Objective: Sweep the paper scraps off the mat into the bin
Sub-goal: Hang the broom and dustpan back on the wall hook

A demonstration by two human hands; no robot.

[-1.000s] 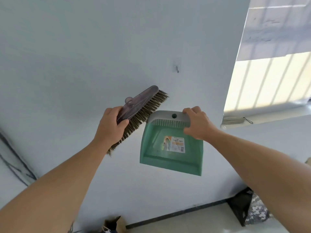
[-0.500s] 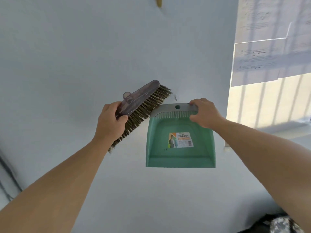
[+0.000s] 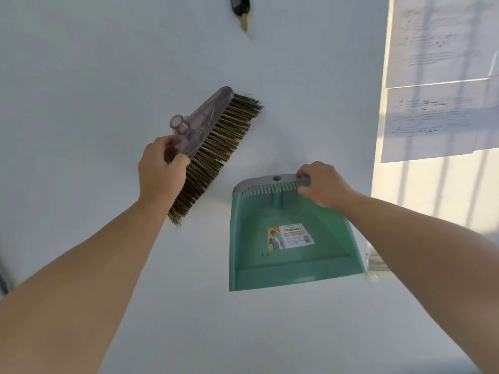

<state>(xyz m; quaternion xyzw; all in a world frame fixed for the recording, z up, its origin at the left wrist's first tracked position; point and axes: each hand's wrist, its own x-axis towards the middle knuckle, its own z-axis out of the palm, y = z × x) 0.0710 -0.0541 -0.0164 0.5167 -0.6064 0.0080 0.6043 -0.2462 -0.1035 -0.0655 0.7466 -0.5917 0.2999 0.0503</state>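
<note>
Left hand [image 3: 162,168] grips brush [image 3: 216,141]; right hand [image 3: 321,184] grips dustpan [image 3: 291,255], now raised against wall [image 3: 81,76]: sweeping likely finished.

Only hands and forearms in view, one person.

Left hand [image 3: 162,172]: bare, back of hand and thumb showing, skin smooth. Right hand [image 3: 322,184]: bare, back of hand and knuckles showing. Nails on both too small to judge.

Just behind each hand the wrist is bare and narrow.

Left forearm [image 3: 94,265]: bare skin from the wrist back to the frame edge. It looks broader the further from the hand, with the underside in shadow.

Right forearm [image 3: 421,238]: same, bare from wrist to frame edge. It broadens away from the hand and the lower edge is shaded.
</note>
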